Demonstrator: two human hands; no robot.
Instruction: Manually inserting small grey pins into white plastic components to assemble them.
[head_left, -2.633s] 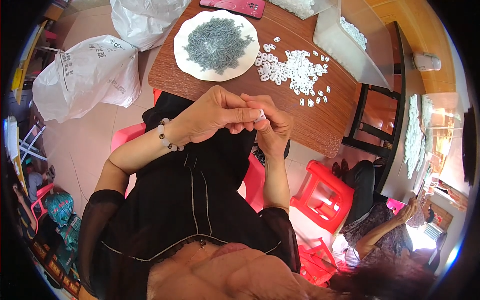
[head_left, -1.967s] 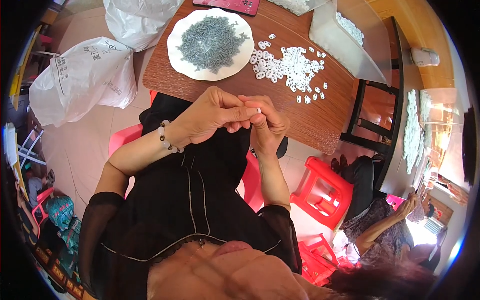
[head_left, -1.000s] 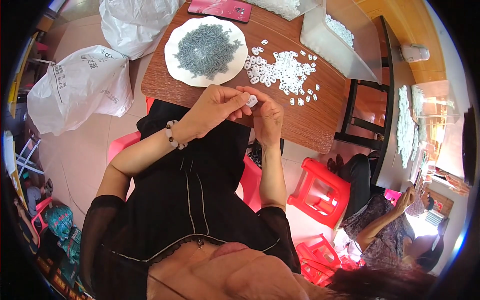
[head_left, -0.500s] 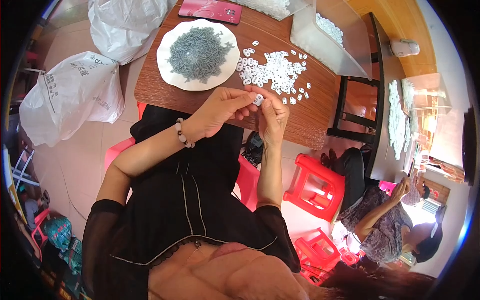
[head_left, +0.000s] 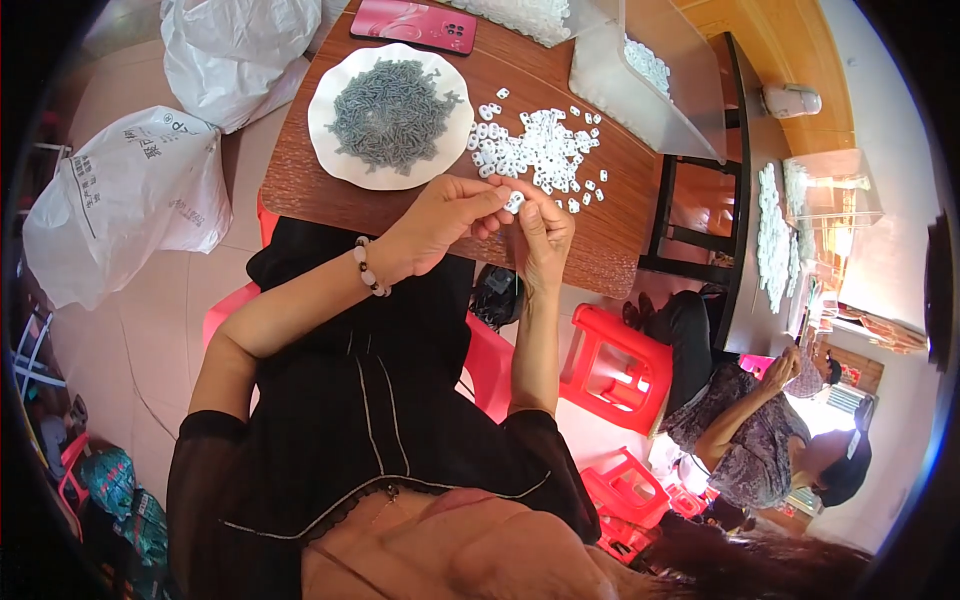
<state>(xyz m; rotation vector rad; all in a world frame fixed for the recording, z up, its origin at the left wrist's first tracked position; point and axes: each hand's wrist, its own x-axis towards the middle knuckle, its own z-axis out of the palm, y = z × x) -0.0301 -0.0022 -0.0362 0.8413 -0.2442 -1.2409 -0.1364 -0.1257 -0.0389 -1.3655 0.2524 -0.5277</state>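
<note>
Just in front of the table edge, my left hand (head_left: 440, 225) and my right hand (head_left: 545, 235) meet at their fingertips. Between them is a small white plastic piece (head_left: 514, 202) with dark holes. My right thumb and fingers pinch it from one side; my left thumb and forefinger close on its other side. Whether the left fingers also hold a tiny pin is hidden. Beyond my hands lies a loose heap of the same white pieces (head_left: 545, 145). To its left, a white scalloped plate (head_left: 325, 150) carries a mound of short grey pins (head_left: 390, 110).
A red phone (head_left: 415, 25) lies at the table's (head_left: 600, 250) far edge. A clear plastic bin (head_left: 610, 85) stands at the far right. Large white sacks (head_left: 130, 200) sit on the floor at left. At right are a red stool (head_left: 620, 370) and another seated person (head_left: 745, 420).
The whole view has shifted slightly, so the table and its things appear a little further left. Both hands keep their pinch on the white piece, which has turned slightly.
</note>
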